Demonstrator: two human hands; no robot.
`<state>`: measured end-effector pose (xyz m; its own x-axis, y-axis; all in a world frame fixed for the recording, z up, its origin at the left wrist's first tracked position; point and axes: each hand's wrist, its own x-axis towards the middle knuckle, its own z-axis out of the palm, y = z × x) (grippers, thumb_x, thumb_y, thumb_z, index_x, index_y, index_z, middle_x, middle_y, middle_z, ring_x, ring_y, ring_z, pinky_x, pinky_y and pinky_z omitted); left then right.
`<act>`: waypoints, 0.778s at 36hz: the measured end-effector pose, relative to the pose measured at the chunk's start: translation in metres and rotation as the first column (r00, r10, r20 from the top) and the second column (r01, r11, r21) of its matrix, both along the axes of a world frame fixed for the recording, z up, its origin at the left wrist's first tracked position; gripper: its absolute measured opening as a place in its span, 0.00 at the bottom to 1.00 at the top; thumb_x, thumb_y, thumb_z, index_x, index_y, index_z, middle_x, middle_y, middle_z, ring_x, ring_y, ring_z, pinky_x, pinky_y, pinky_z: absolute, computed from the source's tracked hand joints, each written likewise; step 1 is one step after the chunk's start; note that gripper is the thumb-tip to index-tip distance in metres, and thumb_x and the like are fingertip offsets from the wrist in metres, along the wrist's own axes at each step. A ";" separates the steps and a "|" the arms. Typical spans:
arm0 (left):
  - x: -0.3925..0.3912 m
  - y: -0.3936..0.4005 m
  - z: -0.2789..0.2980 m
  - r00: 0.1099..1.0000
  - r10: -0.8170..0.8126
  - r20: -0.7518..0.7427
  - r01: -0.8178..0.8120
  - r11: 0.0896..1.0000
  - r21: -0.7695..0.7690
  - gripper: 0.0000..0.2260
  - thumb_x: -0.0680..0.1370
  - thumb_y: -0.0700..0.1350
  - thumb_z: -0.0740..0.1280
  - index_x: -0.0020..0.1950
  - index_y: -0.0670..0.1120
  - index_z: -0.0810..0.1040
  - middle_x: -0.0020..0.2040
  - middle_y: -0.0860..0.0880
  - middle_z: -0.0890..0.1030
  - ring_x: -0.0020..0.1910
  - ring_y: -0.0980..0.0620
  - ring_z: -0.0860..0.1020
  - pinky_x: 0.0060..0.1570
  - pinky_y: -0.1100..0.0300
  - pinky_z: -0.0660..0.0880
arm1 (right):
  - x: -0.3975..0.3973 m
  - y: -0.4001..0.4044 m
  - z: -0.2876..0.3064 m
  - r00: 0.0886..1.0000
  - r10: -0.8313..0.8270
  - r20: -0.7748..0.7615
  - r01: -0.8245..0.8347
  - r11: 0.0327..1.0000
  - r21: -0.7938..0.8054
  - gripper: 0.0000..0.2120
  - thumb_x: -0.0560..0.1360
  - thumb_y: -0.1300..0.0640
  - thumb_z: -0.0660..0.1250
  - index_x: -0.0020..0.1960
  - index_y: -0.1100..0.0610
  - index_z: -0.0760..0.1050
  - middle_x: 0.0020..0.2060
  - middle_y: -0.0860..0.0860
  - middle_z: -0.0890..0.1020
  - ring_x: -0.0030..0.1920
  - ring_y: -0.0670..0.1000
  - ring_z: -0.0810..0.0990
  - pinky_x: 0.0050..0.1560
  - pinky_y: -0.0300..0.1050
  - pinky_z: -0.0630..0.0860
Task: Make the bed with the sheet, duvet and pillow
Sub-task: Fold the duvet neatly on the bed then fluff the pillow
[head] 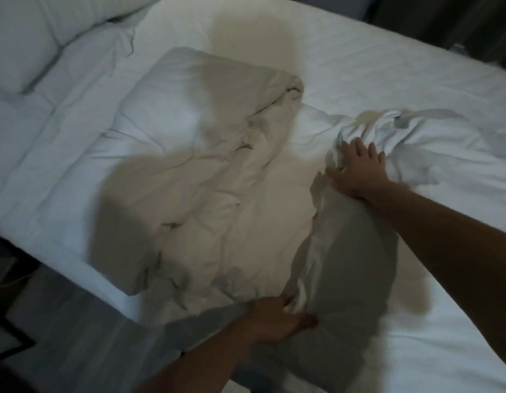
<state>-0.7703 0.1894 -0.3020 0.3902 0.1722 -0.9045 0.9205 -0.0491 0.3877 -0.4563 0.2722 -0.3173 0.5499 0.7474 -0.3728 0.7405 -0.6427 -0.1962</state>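
Observation:
A white duvet [206,171] lies crumpled in a heap across the middle of the bed, over the white fitted sheet [345,61]. My right hand [356,165] reaches out over the heap's right side, its fingers digging into a bunched fold of the duvet. My left hand [277,319] grips the duvet's near edge by the side of the mattress. White pillows [27,32] sit at the top left, at the head of the bed. The picture is dim and a little blurred.
The near side of the mattress [76,265] runs diagonally from the left edge down to the bottom centre. Below it is grey floor [76,321] with a dark object [8,336] at the lower left. Dark curtains [459,21] hang beyond the bed's far side.

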 end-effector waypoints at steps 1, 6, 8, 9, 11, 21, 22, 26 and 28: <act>-0.002 0.008 0.008 0.999 -0.045 0.022 0.044 0.998 0.035 0.39 0.69 0.72 0.66 0.74 0.52 0.69 0.72 0.51 0.72 0.70 0.50 0.71 0.68 0.60 0.67 | -0.010 0.002 0.005 0.999 -0.032 -0.034 0.035 0.994 0.102 0.38 0.74 0.37 0.60 0.78 0.54 0.57 0.78 0.59 0.56 0.77 0.63 0.54 0.75 0.60 0.51; -0.027 0.091 0.064 0.953 -0.028 0.303 -0.102 0.910 0.403 0.18 0.71 0.60 0.73 0.55 0.54 0.78 0.49 0.59 0.81 0.47 0.59 0.79 0.51 0.61 0.76 | -0.088 -0.023 0.028 0.930 -0.111 -0.350 0.292 0.800 0.524 0.29 0.74 0.50 0.67 0.72 0.60 0.70 0.69 0.59 0.72 0.69 0.57 0.71 0.71 0.49 0.65; -0.041 0.135 0.090 0.919 -0.068 0.389 -0.199 0.771 0.605 0.15 0.69 0.60 0.73 0.50 0.56 0.76 0.44 0.61 0.79 0.41 0.62 0.77 0.45 0.61 0.75 | -0.128 -0.034 0.030 0.864 -0.157 -0.478 0.418 0.753 0.508 0.25 0.76 0.55 0.70 0.71 0.55 0.70 0.67 0.53 0.74 0.64 0.52 0.74 0.65 0.47 0.71; -0.049 0.156 0.102 0.900 -0.106 0.424 -0.243 0.685 0.687 0.15 0.68 0.59 0.73 0.49 0.56 0.75 0.44 0.60 0.77 0.41 0.62 0.76 0.44 0.60 0.74 | -0.150 -0.036 0.030 0.814 -0.174 -0.555 0.483 0.733 0.479 0.25 0.76 0.56 0.70 0.71 0.52 0.70 0.65 0.51 0.75 0.61 0.50 0.76 0.60 0.45 0.75; -0.067 0.193 0.116 0.886 -0.236 0.400 -0.251 0.483 0.839 0.19 0.65 0.58 0.74 0.52 0.55 0.74 0.47 0.58 0.75 0.44 0.56 0.75 0.46 0.57 0.73 | -0.193 -0.035 0.030 0.682 -0.208 -0.702 0.607 0.696 0.383 0.24 0.76 0.59 0.70 0.70 0.49 0.71 0.60 0.48 0.77 0.52 0.47 0.80 0.48 0.38 0.78; -0.163 0.251 0.086 0.967 -0.247 0.063 0.053 0.438 0.898 0.18 0.73 0.63 0.58 0.41 0.49 0.75 0.39 0.47 0.82 0.43 0.41 0.81 0.38 0.54 0.75 | -0.334 0.006 0.003 0.579 -0.238 -0.780 0.593 0.779 0.203 0.40 0.73 0.51 0.73 0.79 0.52 0.56 0.63 0.54 0.77 0.61 0.52 0.77 0.58 0.41 0.72; -0.163 0.253 0.094 0.959 -0.242 0.147 -0.030 0.428 0.903 0.17 0.74 0.61 0.60 0.40 0.48 0.74 0.37 0.47 0.81 0.42 0.40 0.81 0.36 0.53 0.74 | -0.340 0.011 0.001 0.604 -0.250 -0.756 0.600 0.767 0.226 0.41 0.73 0.51 0.73 0.80 0.53 0.56 0.64 0.55 0.75 0.63 0.53 0.75 0.59 0.41 0.70; -0.148 0.248 0.152 0.830 -0.177 0.529 -0.402 0.469 0.787 0.15 0.77 0.55 0.64 0.38 0.44 0.73 0.31 0.48 0.76 0.35 0.47 0.78 0.35 0.52 0.72 | -0.359 0.037 0.004 0.517 -0.234 -0.823 0.666 0.715 0.215 0.40 0.75 0.51 0.71 0.80 0.51 0.53 0.74 0.52 0.67 0.73 0.51 0.67 0.71 0.48 0.66; -0.137 0.236 0.176 0.761 -0.221 0.610 -0.440 0.516 0.735 0.11 0.77 0.51 0.65 0.37 0.48 0.73 0.30 0.50 0.74 0.32 0.52 0.75 0.33 0.56 0.69 | -0.363 0.048 0.009 0.444 -0.223 -0.868 0.720 0.666 0.197 0.38 0.72 0.48 0.71 0.78 0.46 0.59 0.72 0.49 0.71 0.71 0.50 0.71 0.70 0.52 0.70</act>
